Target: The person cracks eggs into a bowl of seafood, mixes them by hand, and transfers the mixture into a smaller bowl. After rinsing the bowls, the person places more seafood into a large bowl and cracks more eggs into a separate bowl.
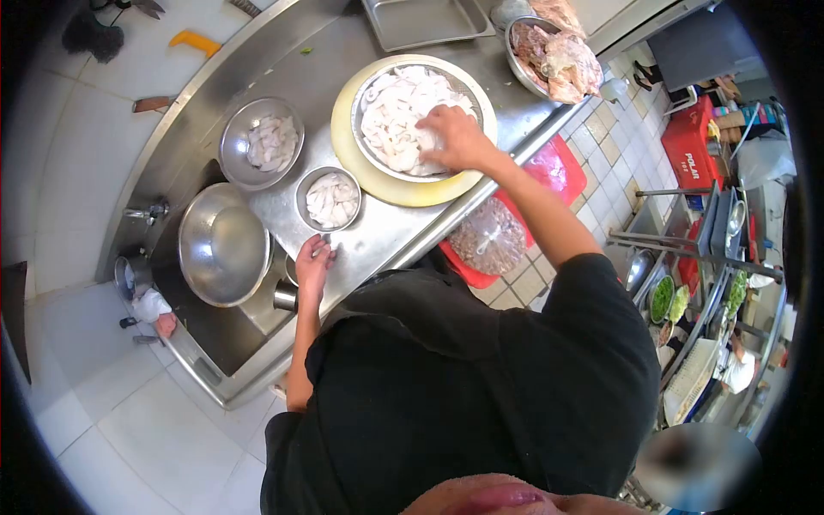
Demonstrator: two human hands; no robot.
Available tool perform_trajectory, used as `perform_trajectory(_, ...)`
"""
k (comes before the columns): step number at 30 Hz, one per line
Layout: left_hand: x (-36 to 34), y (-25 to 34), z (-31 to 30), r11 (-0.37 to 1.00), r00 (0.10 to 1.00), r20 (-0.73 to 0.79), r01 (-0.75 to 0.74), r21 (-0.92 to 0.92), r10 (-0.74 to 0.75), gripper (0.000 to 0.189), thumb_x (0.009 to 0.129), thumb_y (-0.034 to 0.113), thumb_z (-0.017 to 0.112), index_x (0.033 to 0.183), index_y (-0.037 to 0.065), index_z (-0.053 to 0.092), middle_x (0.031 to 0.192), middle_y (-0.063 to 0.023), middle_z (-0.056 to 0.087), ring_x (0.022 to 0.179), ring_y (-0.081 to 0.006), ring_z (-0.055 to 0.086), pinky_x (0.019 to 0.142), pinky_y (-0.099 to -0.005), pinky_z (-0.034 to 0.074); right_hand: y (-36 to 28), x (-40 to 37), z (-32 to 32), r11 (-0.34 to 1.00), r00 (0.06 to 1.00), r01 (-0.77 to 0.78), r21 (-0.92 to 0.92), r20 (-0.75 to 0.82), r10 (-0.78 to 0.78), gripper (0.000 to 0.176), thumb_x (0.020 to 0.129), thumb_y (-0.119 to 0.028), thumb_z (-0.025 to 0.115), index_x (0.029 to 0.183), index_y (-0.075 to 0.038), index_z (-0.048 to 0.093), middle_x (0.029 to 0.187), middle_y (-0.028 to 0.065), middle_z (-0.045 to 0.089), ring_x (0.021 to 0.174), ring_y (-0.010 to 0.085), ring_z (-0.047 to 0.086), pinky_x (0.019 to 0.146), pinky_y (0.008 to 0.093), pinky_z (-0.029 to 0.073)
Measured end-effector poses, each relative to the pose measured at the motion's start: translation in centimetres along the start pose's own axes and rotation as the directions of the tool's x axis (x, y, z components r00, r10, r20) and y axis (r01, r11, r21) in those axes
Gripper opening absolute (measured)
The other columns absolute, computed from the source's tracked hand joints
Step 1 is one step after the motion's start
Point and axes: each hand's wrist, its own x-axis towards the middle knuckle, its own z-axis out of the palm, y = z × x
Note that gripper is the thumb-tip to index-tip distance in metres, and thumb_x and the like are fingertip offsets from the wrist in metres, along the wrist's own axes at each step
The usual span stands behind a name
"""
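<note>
Provisionally, we judge the pale pieces (395,120), upper centre, soft and slippery, best scooped from beneath; right hand (457,139) grip half-curled, left hand (314,264) loosely bent, any hold unclear.

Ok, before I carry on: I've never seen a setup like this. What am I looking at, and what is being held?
There is no machine here: you see a person's two bare hands. The only picture comes from a camera on their head, looking down, so their left is picture left.

On the grey metal counter sits a round, pale yellow board carrying a wide metal bowl of whitish pieces. The right hand reaches in among them; its grip is hidden, so I can't tell whether it holds any. The left hand is by a small metal bowl of similar pieces; contact is unclear. Nearby are a medium metal bowl with more pieces and a shallow rectangular metal tray.
</note>
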Motion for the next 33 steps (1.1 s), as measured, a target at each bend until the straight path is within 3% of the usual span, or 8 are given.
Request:
perform_trajectory(3, -0.6, -0.1, 0.1, 1.0, 0.999, -0.037, 0.007, -0.029, -0.008, 0.04, 0.091, 0.01, 0.06, 0.13, 0.002, 0.05, 0.115, -0.0089, 0.058, 0.088, -0.0175, 0.064, 0.073, -0.0308, 0.052, -2.3, -1.3, 1.1, 1.0, 0.995, -0.004, 0.0, -0.1, 0.004, 0.058, 0.068, -0.044, 0.075, 0.116, -0.015, 0.064, 0.125, 0.0144, 0.05, 0.115, 0.0351, 0.047, 0.092, 0.0528, 0.04)
perform_trajectory(7, -1.6, -0.5, -0.1, 1.0, 1.0, -0.028, 0.01, -0.003, -0.01, 0.041, 0.091, 0.012, 0.06, 0.129, 0.003, 0.051, 0.111, -0.007, 0.06, 0.088, -0.0174, 0.064, 0.073, -0.0313, 0.051, -3.7, -0.5, 3.6, 0.994, 0.97, -0.111, 0.003, -0.215, 0.11, 0.049, 0.067, -0.039, 0.074, 0.108, -0.013, 0.067, 0.123, 0.0162, 0.049, 0.11, 0.0349, 0.047, 0.084, 0.0516, 0.047)
perform_trajectory(14, 0.0, -1.3, -2.1, 0.996, 0.997, 0.052, -0.053, 0.075, 0.049, 0.038, 0.091, 0.01, 0.059, 0.128, 0.003, 0.052, 0.117, -0.0097, 0.06, 0.084, -0.0149, 0.064, 0.067, -0.0253, 0.049, -3.0, -0.5, 4.1, 0.984, 0.952, -0.165, 0.073, -0.248, 0.178, 0.021, 0.064, -0.005, 0.066, 0.085, -0.009, 0.065, 0.107, 0.0189, 0.053, 0.096, 0.038, 0.055, 0.08, 0.0435, 0.05)
perform_trajectory(18, -0.1, -1.0, -2.9, 0.999, 0.997, 0.059, -0.045, 0.01, 0.044, 0.037, 0.092, 0.011, 0.058, 0.128, 0.003, 0.052, 0.118, -0.0091, 0.06, 0.084, -0.014, 0.063, 0.068, -0.0248, 0.049, 0.4, 1.1, 4.5, 0.948, 0.9, -0.217, 0.233, -0.327, 0.287, 0.01, 0.063, -0.003, 0.064, 0.072, -0.006, 0.064, 0.089, 0.0207, 0.059, 0.091, 0.0385, 0.059, 0.08, 0.0426, 0.048)
perform_trajectory(21, -0.1, -1.4, -3.4, 1.0, 0.998, 0.061, -0.011, 0.012, 0.011, 0.036, 0.093, 0.011, 0.058, 0.128, 0.004, 0.053, 0.117, -0.0085, 0.06, 0.085, -0.0136, 0.063, 0.068, -0.0247, 0.049, 0.1, 2.1, 0.6, 0.898, 0.882, -0.286, 0.336, -0.275, 0.384, 0.006, 0.064, -0.003, 0.065, 0.069, -0.005, 0.062, 0.076, 0.0168, 0.062, 0.074, 0.0314, 0.062, 0.07, 0.0396, 0.05)
perform_trajectory(24, 0.0, -2.4, -3.7, 0.999, 0.996, 0.079, -0.034, -0.038, 0.037, 0.037, 0.093, 0.01, 0.058, 0.128, -0.001, 0.051, 0.111, -0.0093, 0.062, 0.083, -0.0143, 0.063, 0.067, -0.0259, 0.05, -2.3, 2.9, -4.0, 0.742, 0.795, -0.432, 0.512, -0.173, 0.582, 0.006, 0.066, -0.004, 0.065, 0.071, -0.005, 0.061, 0.066, 0.0087, 0.06, 0.058, 0.0196, 0.058, 0.056, 0.0341, 0.047)
perform_trajectory(30, 1.2, -4.2, -4.4, 0.997, 0.99, 0.138, 0.011, -0.079, -0.001, 0.036, 0.093, 0.014, 0.058, 0.127, 0.005, 0.053, 0.114, -0.0072, 0.062, 0.086, -0.0129, 0.064, 0.07, -0.0241, 0.049, -6.5, 4.2, -7.2, 0.541, 0.832, -0.225, 0.81, -0.128, 0.539, 0.013, 0.07, -0.003, 0.065, 0.079, -0.007, 0.058, 0.067, -0.0009, 0.057, 0.05, 0.0071, 0.048, 0.043, 0.0249, 0.037)
perform_trajectory(33, 0.6, -2.4, -4.1, 0.992, 0.99, 0.143, 0.009, -0.129, 0.01, 0.036, 0.093, 0.014, 0.059, 0.127, 0.002, 0.053, 0.113, -0.0075, 0.062, 0.084, -0.0131, 0.064, 0.069, -0.0236, 0.049, -9.4, 5.0, -5.3, 0.282, 0.902, -0.063, 0.957, -0.067, 0.427, 0.014, 0.069, -0.002, 0.064, 0.079, -0.008, 0.057, 0.067, -0.0004, 0.057, 0.049, 0.0074, 0.048, 0.041, 0.0248, 0.036)
